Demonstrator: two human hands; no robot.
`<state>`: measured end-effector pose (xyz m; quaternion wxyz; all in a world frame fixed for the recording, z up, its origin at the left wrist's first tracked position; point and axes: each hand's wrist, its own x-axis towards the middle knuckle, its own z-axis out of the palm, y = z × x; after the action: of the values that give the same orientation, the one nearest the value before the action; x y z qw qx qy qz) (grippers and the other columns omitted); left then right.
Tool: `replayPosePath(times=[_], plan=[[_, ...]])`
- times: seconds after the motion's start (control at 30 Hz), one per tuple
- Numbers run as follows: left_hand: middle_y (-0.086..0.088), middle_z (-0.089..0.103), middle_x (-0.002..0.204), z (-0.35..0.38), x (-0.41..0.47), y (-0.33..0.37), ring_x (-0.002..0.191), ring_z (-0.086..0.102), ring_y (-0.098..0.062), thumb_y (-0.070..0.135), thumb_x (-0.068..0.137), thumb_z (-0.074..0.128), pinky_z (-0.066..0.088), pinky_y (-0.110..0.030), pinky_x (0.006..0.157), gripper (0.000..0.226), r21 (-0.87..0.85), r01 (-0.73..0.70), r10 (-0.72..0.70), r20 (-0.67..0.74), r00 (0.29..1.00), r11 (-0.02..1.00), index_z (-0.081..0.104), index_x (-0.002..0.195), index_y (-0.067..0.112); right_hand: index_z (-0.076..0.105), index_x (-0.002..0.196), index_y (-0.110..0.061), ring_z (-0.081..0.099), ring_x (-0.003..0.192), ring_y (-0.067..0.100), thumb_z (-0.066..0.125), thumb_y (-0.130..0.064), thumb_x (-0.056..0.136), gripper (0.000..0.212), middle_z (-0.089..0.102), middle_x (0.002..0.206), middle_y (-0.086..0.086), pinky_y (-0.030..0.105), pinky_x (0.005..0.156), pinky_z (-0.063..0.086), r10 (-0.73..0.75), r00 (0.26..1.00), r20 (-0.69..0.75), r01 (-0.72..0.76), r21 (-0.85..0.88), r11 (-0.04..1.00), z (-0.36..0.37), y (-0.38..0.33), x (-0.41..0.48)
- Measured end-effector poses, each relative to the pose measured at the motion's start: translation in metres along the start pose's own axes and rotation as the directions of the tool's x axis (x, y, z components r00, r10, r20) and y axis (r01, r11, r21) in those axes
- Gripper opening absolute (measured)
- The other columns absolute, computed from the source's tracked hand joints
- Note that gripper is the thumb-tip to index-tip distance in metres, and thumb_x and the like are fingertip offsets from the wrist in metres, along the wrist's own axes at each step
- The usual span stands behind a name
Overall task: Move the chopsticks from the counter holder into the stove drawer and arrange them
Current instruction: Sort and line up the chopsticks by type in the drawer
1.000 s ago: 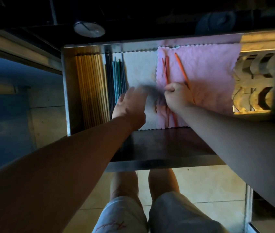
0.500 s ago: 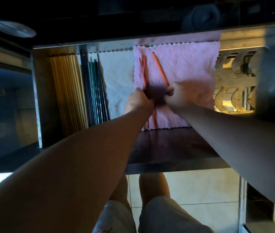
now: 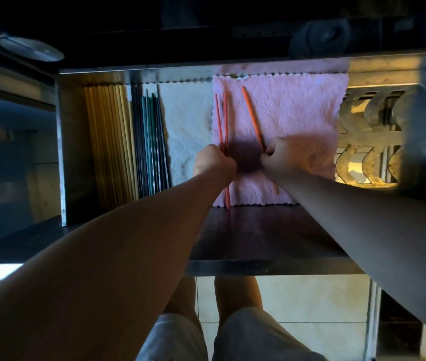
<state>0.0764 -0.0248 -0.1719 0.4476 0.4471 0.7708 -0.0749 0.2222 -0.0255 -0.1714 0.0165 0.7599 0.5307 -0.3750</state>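
Note:
An open metal drawer [image 3: 62,152] holds a pink cloth [image 3: 298,113] and a white cloth [image 3: 188,121]. Two orange chopsticks [image 3: 221,118] lie side by side along the pink cloth's left edge, and my left hand [image 3: 213,162] is closed on them near their middle. A third orange chopstick [image 3: 252,115] slants across the pink cloth, pinched by my right hand [image 3: 283,155]. Both hands rest on the cloth, a dark shadow between them.
Yellow wooden chopsticks [image 3: 110,142] fill the drawer's left side, with dark and green chopsticks [image 3: 150,142] beside them. A perforated metal panel [image 3: 370,136] sits at the right. The drawer's dark front ledge [image 3: 258,235] lies below the cloths. My legs stand on tiled floor [image 3: 311,300].
My left hand moved right from the white cloth onto the two orange chopsticks and closed on them. My right hand kept hold of the slanted chopstick. The camera shifted slightly left.

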Motion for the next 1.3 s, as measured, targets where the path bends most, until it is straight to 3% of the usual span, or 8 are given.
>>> replayPosePath(times=[0.07, 0.2, 0.3, 0.8, 0.9, 1.0, 1.13, 1.3], plan=[[-0.009, 0.058, 0.079, -0.006, -0.002, -0.007, 0.082, 0.059, -0.032, 0.014, 0.083, 0.055, 0.037, -0.025, 0.053, 0.014, -0.016, -0.007, 0.007, 0.007, 1.0, 1.0, 0.059, 0.092, 0.004, 0.062, 0.083, -0.006, 0.046, 0.053, 0.012, 0.058, -0.009, 0.08, 0.006, 0.052, 0.06, 0.003, 0.006, 0.044, 0.032, -0.021, 0.999, 0.05, 0.016, 0.099, 0.995, 0.003, -0.005, -0.003], [-0.012, 0.068, 0.089, -0.023, -0.004, -0.026, 0.085, 0.065, -0.033, 0.019, 0.088, 0.056, 0.05, -0.032, 0.064, 0.02, -0.071, -0.013, 0.011, -0.022, 1.0, 0.997, 0.067, 0.096, 0.004, 0.062, 0.086, 0.001, 0.051, 0.069, 0.021, 0.061, -0.005, 0.08, 0.009, 0.055, 0.072, 0.012, 0.024, 0.061, 0.034, 0.007, 0.991, 0.131, -0.044, 0.278, 0.96, 0.017, -0.02, -0.005], [-0.012, 0.069, 0.088, -0.037, -0.001, -0.046, 0.08, 0.066, -0.028, 0.02, 0.09, 0.056, 0.047, -0.026, 0.057, 0.02, -0.082, 0.006, -0.01, -0.04, 0.999, 0.997, 0.07, 0.1, 0.007, 0.053, 0.069, -0.009, 0.048, 0.054, 0.019, 0.059, -0.003, 0.08, 0.014, 0.049, 0.058, 0.006, 0.027, 0.057, 0.039, 0.006, 0.982, 0.187, -0.071, 0.344, 0.936, 0.03, -0.037, -0.009], [-0.002, 0.056, 0.076, -0.072, 0.013, -0.085, 0.059, 0.051, -0.012, 0.021, 0.085, 0.061, 0.034, -0.022, 0.042, 0.013, -0.044, 0.092, -0.095, -0.076, 0.993, 0.995, 0.062, 0.095, 0.012, 0.046, 0.058, -0.016, 0.046, 0.03, -0.005, 0.062, -0.003, 0.084, 0.033, 0.047, 0.045, -0.003, 0.005, 0.033, 0.027, 0.012, 0.951, 0.309, -0.132, 0.371, 0.919, 0.075, -0.109, -0.02], [-0.005, 0.06, 0.086, -0.078, 0.011, -0.084, 0.072, 0.06, -0.021, 0.025, 0.084, 0.061, 0.05, -0.029, 0.056, 0.021, 0.009, 0.086, -0.085, -0.049, 0.995, 0.996, 0.057, 0.101, 0.013, 0.056, 0.064, -0.014, 0.053, 0.051, 0.012, 0.06, -0.011, 0.083, 0.02, 0.053, 0.059, 0.003, 0.018, 0.046, 0.037, 0.039, 0.967, 0.253, -0.102, 0.24, 0.965, 0.073, -0.114, -0.02], [-0.008, 0.056, 0.115, -0.082, 0.008, -0.083, 0.101, 0.056, -0.028, 0.029, 0.088, 0.059, 0.052, -0.042, 0.077, 0.035, 0.249, -0.017, 0.037, -0.074, 0.997, 0.968, 0.046, 0.118, 0.016, 0.064, 0.097, -0.003, 0.059, 0.08, 0.024, 0.051, 0.002, 0.083, 0.02, 0.062, 0.085, 0.013, 0.026, 0.066, 0.044, 0.054, 0.983, 0.175, -0.11, 0.332, 0.937, 0.076, -0.119, -0.016], [-0.002, 0.027, 0.152, -0.08, 0.008, -0.092, 0.135, 0.027, -0.027, 0.027, 0.09, 0.056, 0.033, -0.045, 0.103, 0.059, 0.532, -0.396, 0.494, -0.049, 0.868, 0.749, 0.03, 0.144, 0.023, 0.061, 0.105, -0.001, 0.063, 0.094, 0.035, 0.049, 0.001, 0.082, 0.026, 0.066, 0.099, 0.023, 0.04, 0.083, 0.052, 0.083, 0.99, 0.117, -0.114, 0.29, 0.95, 0.078, -0.123, -0.012], [0.008, -0.02, 0.16, -0.081, 0.009, -0.115, 0.148, -0.01, -0.024, 0.022, 0.093, 0.051, 0.008, -0.052, 0.117, 0.086, 0.665, -0.487, 0.482, 0.212, 0.85, 0.567, -0.011, 0.152, 0.026, 0.068, 0.1, -0.01, 0.063, 0.095, 0.025, 0.052, -0.005, 0.083, 0.023, 0.069, 0.099, 0.011, 0.025, 0.081, 0.045, 0.083, 0.993, 0.08, -0.1, 0.234, 0.967, 0.083, -0.122, -0.015]])
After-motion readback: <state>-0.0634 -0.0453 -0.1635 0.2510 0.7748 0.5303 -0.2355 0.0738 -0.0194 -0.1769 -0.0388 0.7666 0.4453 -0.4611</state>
